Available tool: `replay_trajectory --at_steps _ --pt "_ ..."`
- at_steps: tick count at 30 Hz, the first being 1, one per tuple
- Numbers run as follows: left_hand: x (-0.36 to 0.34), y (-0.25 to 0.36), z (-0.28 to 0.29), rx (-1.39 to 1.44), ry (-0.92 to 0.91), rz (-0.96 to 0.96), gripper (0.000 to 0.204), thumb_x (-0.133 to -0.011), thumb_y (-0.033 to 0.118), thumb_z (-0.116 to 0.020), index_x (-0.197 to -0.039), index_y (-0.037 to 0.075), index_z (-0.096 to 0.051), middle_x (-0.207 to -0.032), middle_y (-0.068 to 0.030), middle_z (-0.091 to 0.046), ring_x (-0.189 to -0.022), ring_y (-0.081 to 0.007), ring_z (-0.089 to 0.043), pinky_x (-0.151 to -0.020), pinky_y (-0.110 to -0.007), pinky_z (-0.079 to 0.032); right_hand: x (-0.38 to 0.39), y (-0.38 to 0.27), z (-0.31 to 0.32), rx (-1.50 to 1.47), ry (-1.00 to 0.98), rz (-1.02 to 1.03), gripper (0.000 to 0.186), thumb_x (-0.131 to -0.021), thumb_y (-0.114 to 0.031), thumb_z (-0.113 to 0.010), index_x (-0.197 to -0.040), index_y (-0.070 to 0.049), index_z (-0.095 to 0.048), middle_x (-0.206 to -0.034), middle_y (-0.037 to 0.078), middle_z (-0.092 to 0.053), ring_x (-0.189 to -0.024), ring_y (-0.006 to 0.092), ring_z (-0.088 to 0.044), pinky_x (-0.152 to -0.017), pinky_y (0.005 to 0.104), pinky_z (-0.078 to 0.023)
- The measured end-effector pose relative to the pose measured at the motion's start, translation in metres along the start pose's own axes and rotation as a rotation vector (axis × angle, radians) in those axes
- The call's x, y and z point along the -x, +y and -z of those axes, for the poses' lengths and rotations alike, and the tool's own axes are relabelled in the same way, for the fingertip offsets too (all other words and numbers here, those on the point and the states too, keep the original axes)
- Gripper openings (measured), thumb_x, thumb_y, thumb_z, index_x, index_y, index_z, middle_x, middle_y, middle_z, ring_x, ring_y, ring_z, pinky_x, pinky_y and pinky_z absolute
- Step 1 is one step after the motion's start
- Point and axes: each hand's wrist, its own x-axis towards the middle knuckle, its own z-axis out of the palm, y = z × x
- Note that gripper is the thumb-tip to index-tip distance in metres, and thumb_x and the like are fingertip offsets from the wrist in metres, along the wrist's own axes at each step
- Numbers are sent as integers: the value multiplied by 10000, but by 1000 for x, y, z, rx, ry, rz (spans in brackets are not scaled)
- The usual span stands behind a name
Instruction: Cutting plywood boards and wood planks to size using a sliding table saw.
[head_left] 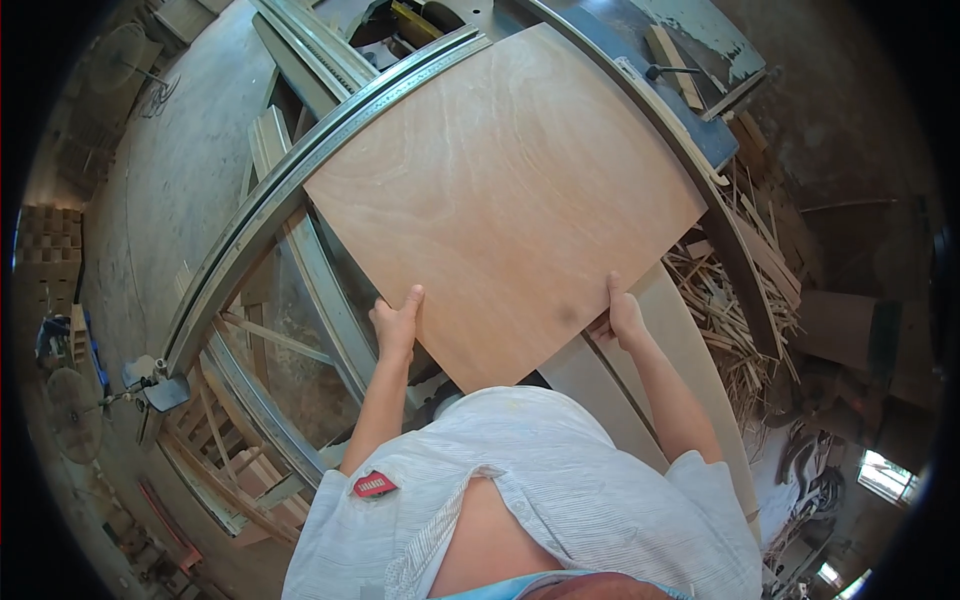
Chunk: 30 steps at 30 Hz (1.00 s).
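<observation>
A large flat plywood sheet (pixel 520 190) with pale wavy grain lies in front of me, one corner pointing toward my body. My left hand (pixel 397 322) grips its near left edge, thumb on top and fingers curled at the rim or below. On the near right edge my right hand (pixel 622 315) holds the sheet, its thumb resting on the upper face and its fingers partly hidden underneath. The sheet's far left side runs along a long metal rail (pixel 330 130); its far right side meets a dark metal-edged bar (pixel 655 110).
Beneath and left of the sheet is an open metal frame (pixel 320 270). Pale boards (pixel 650 330) lie beside my right arm. A heap of thin wood offcuts (pixel 725 300) stands further right. At the far right is a blue machine table (pixel 610 45) with a wood strip (pixel 675 65).
</observation>
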Motion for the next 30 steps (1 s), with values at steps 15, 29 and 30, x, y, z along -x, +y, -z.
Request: replay_trajectory --at_steps 15,29,30 --pt "-76 207 -148 -1031 -291 -923 989 -771 695 -687 -1562 215 -341 -1658 -129 -212 -1524 -419 -141 -1167 -670 -165 -16 2 16 -10 -94 60 921 -930 -784 -332 -796 64 -666 -643 156 -652 -492 263 -657 -394 336 -499" --pt "-64 216 -146 -1094 -258 -886 1021 -728 717 -717 -1549 223 -362 -1658 -120 -219 -1520 -424 -154 -1148 -692 -194 -11 4 19 -29 -134 98 917 -933 -774 -342 -793 74 -662 -630 158 -638 -469 267 -649 -369 324 -493" --pt "-63 217 -146 -1092 -256 -885 1024 -726 719 -718 -1548 224 -362 -1657 -118 -220 -1521 -421 -155 -1147 -692 -195 -10 4 20 -39 -133 100 921 -931 -775 -342 -796 78 -661 -632 161 -638 -469 268 -649 -369 326 -493"
